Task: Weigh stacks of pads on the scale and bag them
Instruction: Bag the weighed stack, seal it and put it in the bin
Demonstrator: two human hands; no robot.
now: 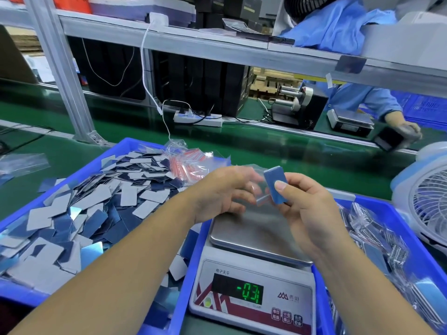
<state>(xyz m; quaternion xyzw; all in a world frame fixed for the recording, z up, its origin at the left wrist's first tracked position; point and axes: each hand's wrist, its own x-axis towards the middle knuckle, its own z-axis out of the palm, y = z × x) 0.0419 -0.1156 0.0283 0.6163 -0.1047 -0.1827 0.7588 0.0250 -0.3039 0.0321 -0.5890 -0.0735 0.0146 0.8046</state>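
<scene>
My right hand (307, 209) pinches a small stack of blue pads (275, 184) upright above the scale. My left hand (225, 192) holds a small clear bag (256, 187) right beside the stack, its fingers curled on the plastic. Below both hands stands the scale (256, 240), its steel pan bare and its green display (249, 292) reading about -0.3. A blue tray (125, 147) at left holds a heap of loose grey and blue pads (79, 213). Empty clear bags with red strips (187, 163) lie at that tray's far corner.
A blue tray (396, 221) at right holds filled clear bags (377, 245). A white fan (423, 201) stands at the far right. Beyond a green conveyor (290, 146), another person's gloved hand (404, 128) works near a second scale (350, 122). A power strip (198, 118) and cables lie behind.
</scene>
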